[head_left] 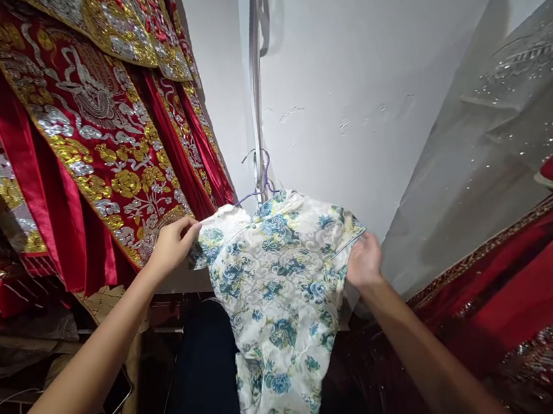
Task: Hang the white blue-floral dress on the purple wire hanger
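Red embroidered clothing (112, 143) is hung beside a white wall (349, 57). Before it, a floral dress (276, 287) on a purple hanger (267, 170) is spread wide, seemingly for flatness: one sleeve (211, 240) is pinched by the left hand's fingers (187, 228); behind the other, the right hand's (365, 260) grip cannot be told.

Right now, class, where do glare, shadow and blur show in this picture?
Head view: bright glints speckle the red embroidered garment; head view: the floral dress is well lit, while areas beside its lower part fall dark; head view: the right hand looks slightly softer than the left hand.
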`<action>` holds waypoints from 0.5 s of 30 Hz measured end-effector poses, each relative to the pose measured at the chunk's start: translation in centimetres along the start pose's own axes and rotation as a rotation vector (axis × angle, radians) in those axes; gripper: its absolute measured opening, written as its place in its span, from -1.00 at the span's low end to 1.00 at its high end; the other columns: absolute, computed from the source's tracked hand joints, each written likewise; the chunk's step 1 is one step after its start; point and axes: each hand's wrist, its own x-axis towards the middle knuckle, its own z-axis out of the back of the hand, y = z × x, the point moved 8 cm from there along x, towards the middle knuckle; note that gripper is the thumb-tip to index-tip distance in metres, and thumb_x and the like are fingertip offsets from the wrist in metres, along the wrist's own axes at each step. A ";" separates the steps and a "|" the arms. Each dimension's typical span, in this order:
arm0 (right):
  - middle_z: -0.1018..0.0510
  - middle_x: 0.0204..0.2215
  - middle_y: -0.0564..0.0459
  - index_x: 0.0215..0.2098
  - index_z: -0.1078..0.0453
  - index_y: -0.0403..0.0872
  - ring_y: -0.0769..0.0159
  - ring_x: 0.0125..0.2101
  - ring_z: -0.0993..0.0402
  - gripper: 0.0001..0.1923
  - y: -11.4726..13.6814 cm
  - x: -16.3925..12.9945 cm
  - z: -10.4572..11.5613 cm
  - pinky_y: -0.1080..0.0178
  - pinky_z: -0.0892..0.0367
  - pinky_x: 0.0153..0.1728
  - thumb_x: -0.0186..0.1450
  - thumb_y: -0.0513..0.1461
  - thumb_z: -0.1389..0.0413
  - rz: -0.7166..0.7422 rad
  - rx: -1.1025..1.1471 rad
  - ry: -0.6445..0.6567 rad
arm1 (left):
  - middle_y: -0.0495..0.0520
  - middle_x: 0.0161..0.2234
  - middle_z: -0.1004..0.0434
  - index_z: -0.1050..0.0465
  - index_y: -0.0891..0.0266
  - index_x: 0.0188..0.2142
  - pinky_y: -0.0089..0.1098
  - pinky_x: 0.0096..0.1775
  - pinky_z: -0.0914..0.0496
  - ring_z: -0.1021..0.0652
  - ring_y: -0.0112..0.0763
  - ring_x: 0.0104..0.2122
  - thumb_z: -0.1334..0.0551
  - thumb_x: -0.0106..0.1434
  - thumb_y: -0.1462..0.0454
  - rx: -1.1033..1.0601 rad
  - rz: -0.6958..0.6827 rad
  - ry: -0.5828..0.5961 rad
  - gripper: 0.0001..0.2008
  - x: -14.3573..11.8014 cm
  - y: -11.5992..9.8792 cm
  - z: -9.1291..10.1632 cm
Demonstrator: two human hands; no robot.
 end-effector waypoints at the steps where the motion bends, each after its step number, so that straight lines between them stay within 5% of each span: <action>1: -0.59 -0.05 -0.09 -0.01 -0.49 -0.06 0.09 -0.02 -0.54 -0.41 -0.3 0.4 0.6 0.06 -0.49 -0.07 0.43 0.15 0.15 -0.038 0.052 -0.032 | 0.07 -0.27 -0.61 -0.49 0.22 -0.23 -0.35 -0.22 -0.32 -0.55 -0.24 -0.28 -0.03 0.40 0.06 -0.006 0.000 -0.009 -0.64 -0.2 -0.1 0.0; 7: -0.63 -0.09 -0.07 -0.06 -0.49 -0.08 0.03 0.02 -0.54 -0.55 0.7 1.7 4.9 0.00 -0.48 0.00 0.16 -0.04 -0.32 -0.144 0.176 -0.352 | 0.14 -0.14 -0.59 -0.49 0.22 -0.10 -0.27 -0.11 -0.37 -0.55 -0.18 -0.16 -0.01 0.42 0.14 -0.026 -0.082 -0.095 -0.67 1.3 -4.5 0.1; 15: -0.59 -0.04 -0.07 0.09 -0.43 -0.03 0.08 0.01 -0.56 -0.49 4.0 0.9 2.6 0.05 -0.56 -0.10 0.38 0.10 0.00 -0.016 0.121 -0.193 | 0.15 0.14 -0.39 -0.33 0.13 0.16 -0.04 0.21 -0.17 -0.34 -0.09 0.16 -0.05 0.42 0.18 0.107 -0.296 -0.323 -0.64 3.4 -11.1 2.4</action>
